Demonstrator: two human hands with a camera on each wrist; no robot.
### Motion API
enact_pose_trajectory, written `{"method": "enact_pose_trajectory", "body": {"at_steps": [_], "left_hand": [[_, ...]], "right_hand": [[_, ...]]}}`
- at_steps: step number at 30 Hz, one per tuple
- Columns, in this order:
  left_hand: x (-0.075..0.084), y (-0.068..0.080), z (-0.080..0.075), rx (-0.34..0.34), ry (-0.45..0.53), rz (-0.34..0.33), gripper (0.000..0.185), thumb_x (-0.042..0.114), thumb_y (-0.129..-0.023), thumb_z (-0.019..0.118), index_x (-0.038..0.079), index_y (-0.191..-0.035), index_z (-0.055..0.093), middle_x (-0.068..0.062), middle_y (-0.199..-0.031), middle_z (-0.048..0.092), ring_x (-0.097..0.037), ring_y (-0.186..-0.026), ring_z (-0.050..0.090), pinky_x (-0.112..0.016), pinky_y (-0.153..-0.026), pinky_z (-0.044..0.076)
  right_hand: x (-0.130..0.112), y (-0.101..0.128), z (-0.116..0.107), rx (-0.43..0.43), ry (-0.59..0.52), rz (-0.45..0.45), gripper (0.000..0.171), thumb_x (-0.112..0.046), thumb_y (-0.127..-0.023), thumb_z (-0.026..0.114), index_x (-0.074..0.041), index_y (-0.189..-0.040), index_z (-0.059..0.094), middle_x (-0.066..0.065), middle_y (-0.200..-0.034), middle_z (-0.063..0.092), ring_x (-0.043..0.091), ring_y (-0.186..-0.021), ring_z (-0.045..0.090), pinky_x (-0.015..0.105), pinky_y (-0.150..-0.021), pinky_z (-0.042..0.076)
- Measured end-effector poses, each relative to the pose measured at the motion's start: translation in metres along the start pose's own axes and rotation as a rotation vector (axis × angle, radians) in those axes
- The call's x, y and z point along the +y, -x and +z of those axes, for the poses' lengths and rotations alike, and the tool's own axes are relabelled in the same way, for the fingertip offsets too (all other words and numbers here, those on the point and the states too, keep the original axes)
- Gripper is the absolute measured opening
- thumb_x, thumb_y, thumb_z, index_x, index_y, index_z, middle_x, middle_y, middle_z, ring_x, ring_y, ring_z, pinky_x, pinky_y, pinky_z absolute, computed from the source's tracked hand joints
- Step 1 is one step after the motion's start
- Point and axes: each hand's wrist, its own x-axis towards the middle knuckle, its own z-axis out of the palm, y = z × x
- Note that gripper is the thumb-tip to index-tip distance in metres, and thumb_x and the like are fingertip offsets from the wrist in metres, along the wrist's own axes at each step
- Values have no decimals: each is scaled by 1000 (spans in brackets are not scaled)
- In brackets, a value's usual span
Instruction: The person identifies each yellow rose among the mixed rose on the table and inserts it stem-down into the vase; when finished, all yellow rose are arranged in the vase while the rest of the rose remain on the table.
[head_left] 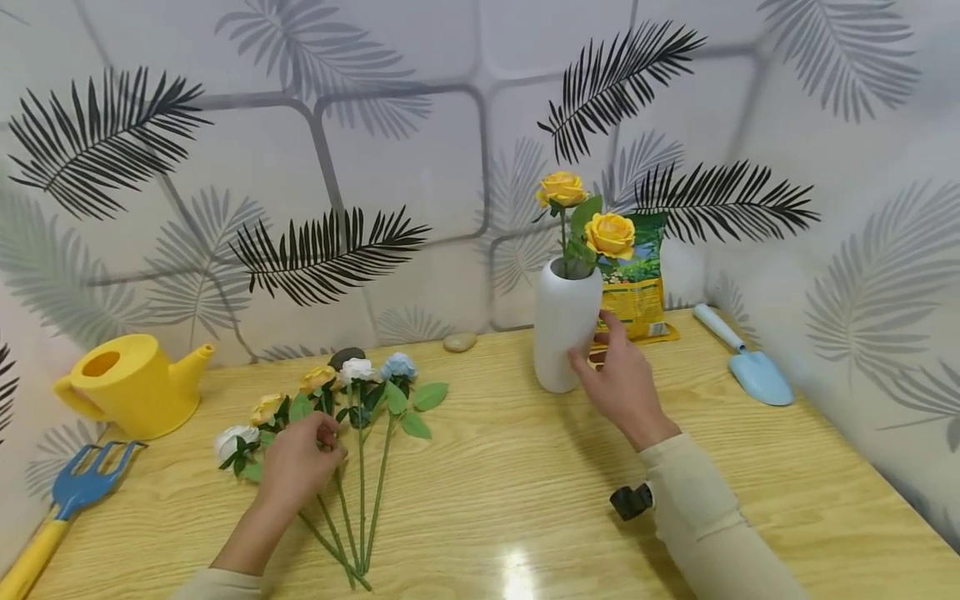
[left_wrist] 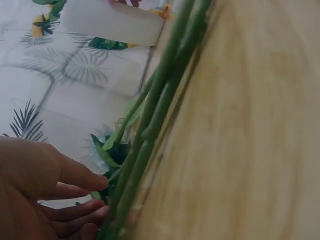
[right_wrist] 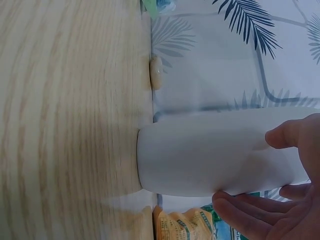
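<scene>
A tall white vase [head_left: 564, 333] stands upright on the table, with two yellow roses [head_left: 611, 237] in its mouth. My right hand [head_left: 621, 385] holds it from the right, thumb on the near side and fingers round the far side, as the right wrist view also shows. On the left lie several artificial roses with green stems [head_left: 362, 500]: a blue rose [head_left: 397, 365], white ones and yellow ones. Over their stems is my left hand [head_left: 300, 458], fingers bent. In the left wrist view, its thumb and fingertips are apart, right beside the green stems [left_wrist: 150, 130].
A yellow watering can [head_left: 146, 387] and a blue hand fork [head_left: 86, 483] with yellow handle are at far left. Two stones, one a beige stone [head_left: 460, 342], lie along the wall. Behind the vase stands a yellow-green bag [head_left: 637, 304]; a light blue trowel [head_left: 759, 375] lies right.
</scene>
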Motion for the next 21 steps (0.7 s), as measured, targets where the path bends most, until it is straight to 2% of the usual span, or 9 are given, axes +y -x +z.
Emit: {"method": "enact_pose_trajectory", "body": {"at_steps": [5, 13, 21], "left_hand": [[-2, -1, 5, 28, 13, 6, 22, 3, -84, 75, -2, -104, 69, -15, -96, 70, -24, -77, 65, -39, -66, 50], [-2, -5, 6, 12, -27, -16, 28, 4, -80, 80, -2, -104, 67, -17, -99, 70, -28, -84, 65, -48, -73, 52], [-1, -10, 7, 26, 50, -97, 33, 5, -80, 78, -4, -110, 67, -23, -108, 69, -35, -88, 65, -48, -70, 53]], "right_hand": [[2, 0, 1, 3, 4, -5, 74, -29, -99, 61, -1, -156, 23, 29, -135, 59, 40, -109, 69, 52, -89, 58], [2, 1, 2, 4, 0, -6, 74, -29, -99, 62, -1, -156, 23, 28, -135, 60, 39, -108, 70, 51, -89, 58], [1, 0, 2, 3, 8, -15, 74, -30, -100, 61, -1, -156, 22, 28, -135, 59, 40, -108, 70, 52, -90, 57]]}}
